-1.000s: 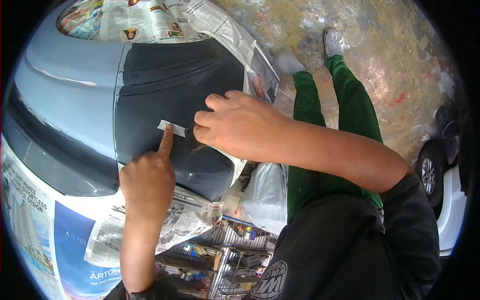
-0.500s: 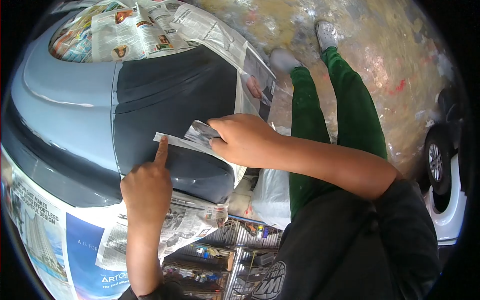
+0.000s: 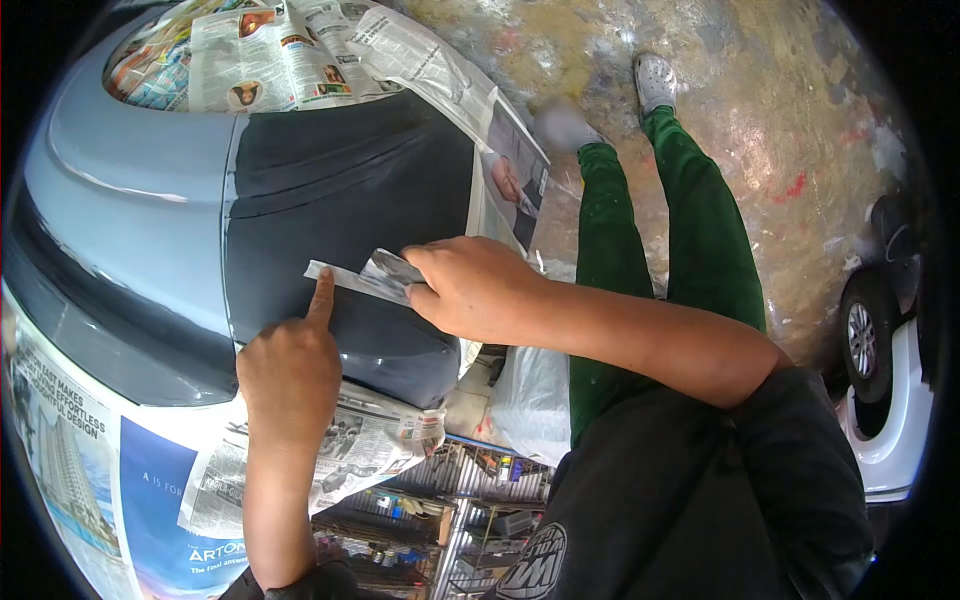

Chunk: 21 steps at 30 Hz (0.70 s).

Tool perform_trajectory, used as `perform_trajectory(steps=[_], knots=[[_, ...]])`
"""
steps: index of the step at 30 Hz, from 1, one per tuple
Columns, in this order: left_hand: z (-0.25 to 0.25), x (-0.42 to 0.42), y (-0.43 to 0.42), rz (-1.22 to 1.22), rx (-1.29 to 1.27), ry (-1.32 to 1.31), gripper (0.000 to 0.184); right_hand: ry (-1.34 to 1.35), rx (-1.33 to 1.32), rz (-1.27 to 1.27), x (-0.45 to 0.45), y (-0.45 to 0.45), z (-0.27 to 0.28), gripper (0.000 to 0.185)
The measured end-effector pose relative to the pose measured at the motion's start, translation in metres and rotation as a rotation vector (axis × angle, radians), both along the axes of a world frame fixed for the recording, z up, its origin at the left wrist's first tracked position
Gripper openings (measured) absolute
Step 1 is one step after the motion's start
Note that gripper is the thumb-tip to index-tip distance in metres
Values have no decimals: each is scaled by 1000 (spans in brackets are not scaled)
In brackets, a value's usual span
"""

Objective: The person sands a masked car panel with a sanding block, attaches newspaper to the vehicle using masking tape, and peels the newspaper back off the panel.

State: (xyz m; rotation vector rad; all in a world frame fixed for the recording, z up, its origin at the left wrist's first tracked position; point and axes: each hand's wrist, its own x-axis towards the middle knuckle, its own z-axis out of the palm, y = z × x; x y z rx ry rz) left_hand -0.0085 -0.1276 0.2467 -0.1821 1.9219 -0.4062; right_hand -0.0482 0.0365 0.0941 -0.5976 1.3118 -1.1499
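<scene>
A narrow pale strip (image 3: pixel 345 277), tape-like, lies across the dark grey section of a car body panel (image 3: pixel 330 170). The extended index finger of my left hand (image 3: pixel 290 370) presses on its left end; the other fingers are curled under and mostly hidden. My right hand (image 3: pixel 480 290) pinches a flat, folded grey piece (image 3: pixel 388 268) between thumb and fingers, held at the strip's right part. That piece looks like printed paper, but its kind is not certain. Beneath the strip, a glossy dark rounded edge (image 3: pixel 400 365) of the panel curves down.
Newspaper (image 3: pixel 250 60) covers the panel's far opening, and more newspaper (image 3: pixel 370 440) hangs below. Light blue panel (image 3: pixel 140 170) adjoins on the left. A plastic sheet (image 3: pixel 535 400) hangs by my legs. Shelves (image 3: pixel 430 520) hold several items. A white vehicle (image 3: pixel 890 430) with a wheel stands at right.
The view has shifted slightly. My right hand and the grey piece have moved a little left along the strip, toward my left finger, which stays pressed on the end.
</scene>
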Motion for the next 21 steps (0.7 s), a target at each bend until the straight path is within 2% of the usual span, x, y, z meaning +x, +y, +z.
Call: perform_trajectory(steps=[21], knots=[[-2, -3, 2, -20, 10, 23, 57, 19, -36, -24, 0, -4, -2, 28]])
